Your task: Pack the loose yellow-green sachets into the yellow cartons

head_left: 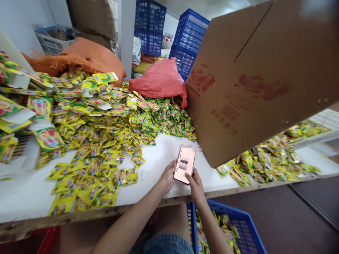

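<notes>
A smartphone (183, 165) with a lit pinkish screen is held over the white tabletop near its front edge. My left hand (167, 177) is closed round the phone's left side. My right hand (195, 182) is at its lower right, the thumb lying on the screen; whether its fingers also grip the phone is hidden. Left of the hands, small yellow sachets (91, 187) lie loose on the tabletop. Behind them, greener sachets (169, 116) spill out of a red sack (161, 79).
A large cardboard carton (246, 81) leans over the table at right, with more sachets (265, 162) beyond it. Printed small boxes (39, 107) and an orange sack (90, 56) are at left. Below the edge stands a blue crate (246, 225) holding packets. Blue crates (189, 35) are stacked behind.
</notes>
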Tool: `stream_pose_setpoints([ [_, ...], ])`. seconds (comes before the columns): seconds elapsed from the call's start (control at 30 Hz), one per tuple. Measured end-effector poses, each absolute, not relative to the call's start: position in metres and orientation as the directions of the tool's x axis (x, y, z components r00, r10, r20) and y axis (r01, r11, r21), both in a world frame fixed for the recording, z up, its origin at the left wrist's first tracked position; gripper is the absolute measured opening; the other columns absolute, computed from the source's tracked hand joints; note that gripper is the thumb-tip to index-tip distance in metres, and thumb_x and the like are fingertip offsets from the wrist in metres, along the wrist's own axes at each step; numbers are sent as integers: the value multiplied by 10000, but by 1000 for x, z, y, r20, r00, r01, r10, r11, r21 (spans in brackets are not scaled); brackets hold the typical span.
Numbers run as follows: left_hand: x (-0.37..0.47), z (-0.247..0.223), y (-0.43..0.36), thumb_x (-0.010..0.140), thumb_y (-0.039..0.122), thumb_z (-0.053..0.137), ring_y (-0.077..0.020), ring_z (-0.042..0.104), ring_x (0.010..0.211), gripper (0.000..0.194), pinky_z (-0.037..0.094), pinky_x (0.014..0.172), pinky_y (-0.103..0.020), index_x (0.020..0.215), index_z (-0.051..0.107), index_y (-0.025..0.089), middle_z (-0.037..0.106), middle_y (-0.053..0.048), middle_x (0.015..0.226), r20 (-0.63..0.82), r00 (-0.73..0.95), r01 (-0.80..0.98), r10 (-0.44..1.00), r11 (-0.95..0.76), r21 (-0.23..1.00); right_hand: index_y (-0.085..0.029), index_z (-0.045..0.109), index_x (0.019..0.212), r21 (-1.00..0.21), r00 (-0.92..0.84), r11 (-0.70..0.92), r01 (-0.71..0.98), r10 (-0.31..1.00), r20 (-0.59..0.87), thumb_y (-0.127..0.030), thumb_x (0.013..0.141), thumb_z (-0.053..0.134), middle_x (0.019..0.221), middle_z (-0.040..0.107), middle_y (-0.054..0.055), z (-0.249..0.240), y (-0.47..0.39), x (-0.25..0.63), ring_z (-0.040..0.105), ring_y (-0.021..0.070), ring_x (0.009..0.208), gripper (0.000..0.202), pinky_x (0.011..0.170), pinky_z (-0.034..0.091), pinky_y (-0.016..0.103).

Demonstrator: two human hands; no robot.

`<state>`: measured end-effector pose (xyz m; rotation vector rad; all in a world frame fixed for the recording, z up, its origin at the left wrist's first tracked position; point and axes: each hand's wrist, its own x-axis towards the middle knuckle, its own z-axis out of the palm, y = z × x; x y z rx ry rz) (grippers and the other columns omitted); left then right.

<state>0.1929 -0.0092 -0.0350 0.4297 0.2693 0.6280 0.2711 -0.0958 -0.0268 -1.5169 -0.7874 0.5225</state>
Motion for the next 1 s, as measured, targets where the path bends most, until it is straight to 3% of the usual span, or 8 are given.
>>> stream_pose_setpoints([
  [0.1,193,-36,-9,760,336,618,-220,635,896,343,460,801,-314,1049,609,149,676,-104,1020,-96,788,-503,608,726,470,-204,498,1117,-996,660,40,82,747,84,-320,748,571,1121,612,65,-32,-94,271,561,246,1031,393,901,437,455],
  [0.43,192,-29,-9,753,300,617,-186,642,751,302,469,688,-278,1012,620,146,698,-71,884,-114,783,-502,612,728,467,-218,462,1142,-996,615,85,-30,787,49,-116,597,513,1163,593,51,-33,-97,270,547,250,1051,556,859,456,424],
  [0.7,191,-29,-9,741,293,628,-186,643,760,306,468,697,-276,1006,617,140,697,-74,898,-134,780,-491,611,730,474,-246,468,1156,-993,598,100,-69,801,39,-108,598,524,1167,592,14,-33,-100,270,514,236,1096,578,927,408,400],
  [1.0,192,-33,-9,749,270,617,-172,639,752,296,474,725,-279,1017,620,145,696,-64,881,-125,776,-497,618,722,481,-245,454,1131,-997,621,68,-29,783,35,-150,633,591,1141,600,21,-30,-98,265,553,224,1021,525,865,452,376],
])
